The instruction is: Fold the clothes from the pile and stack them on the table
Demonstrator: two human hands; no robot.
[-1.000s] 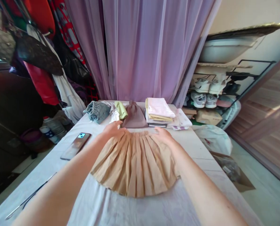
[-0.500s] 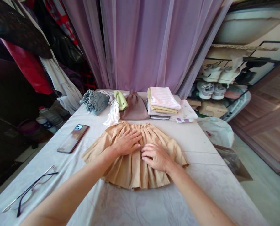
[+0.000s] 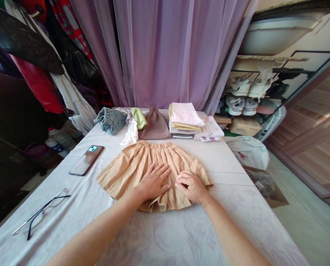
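A tan pleated skirt lies spread flat on the white-covered table, its waistband away from me. My left hand rests flat on the skirt's lower middle, fingers spread. My right hand lies just to its right on the same cloth, fingers bent slightly and pressed to the fabric. Neither hand holds anything.
Behind the skirt lie a denim piece, a green cloth, a brown garment and a folded stack. A phone and glasses sit at the left. A shoe rack and bags stand at the right.
Both hands slid from the waistband down the skirt toward me, and now rest near its hem. The camera view dropped a little.
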